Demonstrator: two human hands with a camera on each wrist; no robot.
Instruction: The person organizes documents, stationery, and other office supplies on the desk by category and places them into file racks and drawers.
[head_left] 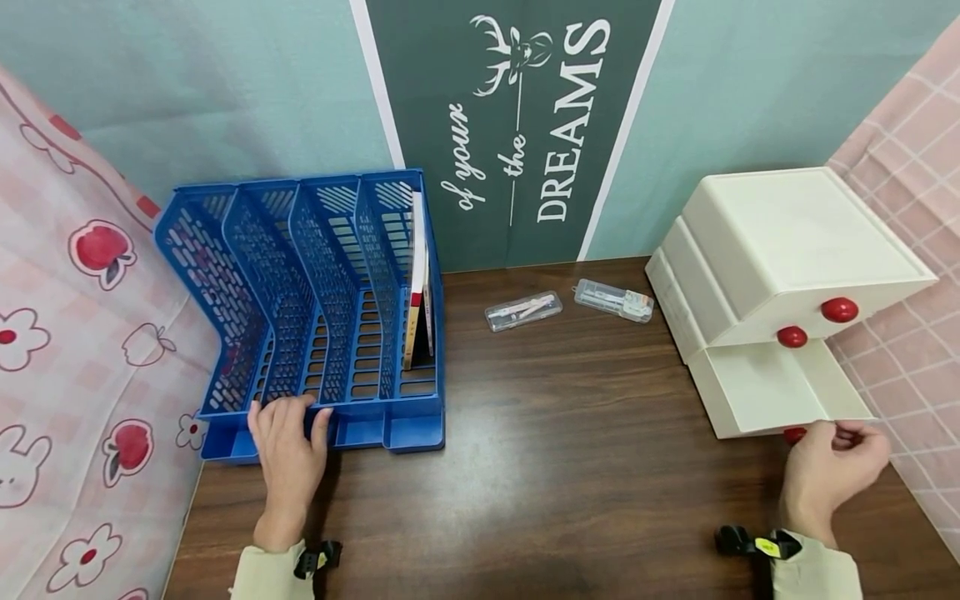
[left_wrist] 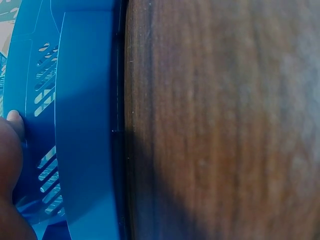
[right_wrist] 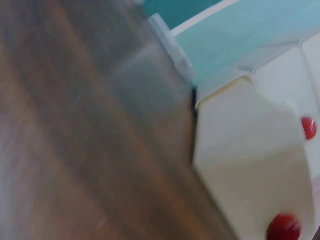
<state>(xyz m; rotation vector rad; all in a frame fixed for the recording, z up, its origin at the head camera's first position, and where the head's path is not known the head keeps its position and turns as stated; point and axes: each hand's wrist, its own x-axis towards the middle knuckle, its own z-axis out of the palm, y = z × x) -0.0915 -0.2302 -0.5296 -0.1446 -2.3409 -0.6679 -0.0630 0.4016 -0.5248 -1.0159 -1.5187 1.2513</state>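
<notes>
In the head view my left hand (head_left: 288,450) rests on the front edge of a blue file rack (head_left: 401,408), its fingers laid over the lip. The left wrist view shows a fingertip (left_wrist: 15,120) against the rack's blue plastic. My right hand (head_left: 832,471) is at the front edge of a pulled-out bottom drawer (head_left: 780,383), its curled fingers pinching the rim beside a partly hidden red knob (head_left: 793,434). In the right wrist view the hand is out of sight; the drawer's red knob (right_wrist: 284,227) is uncovered there.
Books (head_left: 417,283) stand in the rack's rightmost slot. Two clear cases, one (head_left: 523,311) left of the other (head_left: 613,301), lie near the back of the wooden table (head_left: 540,483). The white drawer cabinet (head_left: 810,225) has two upper drawers pushed in.
</notes>
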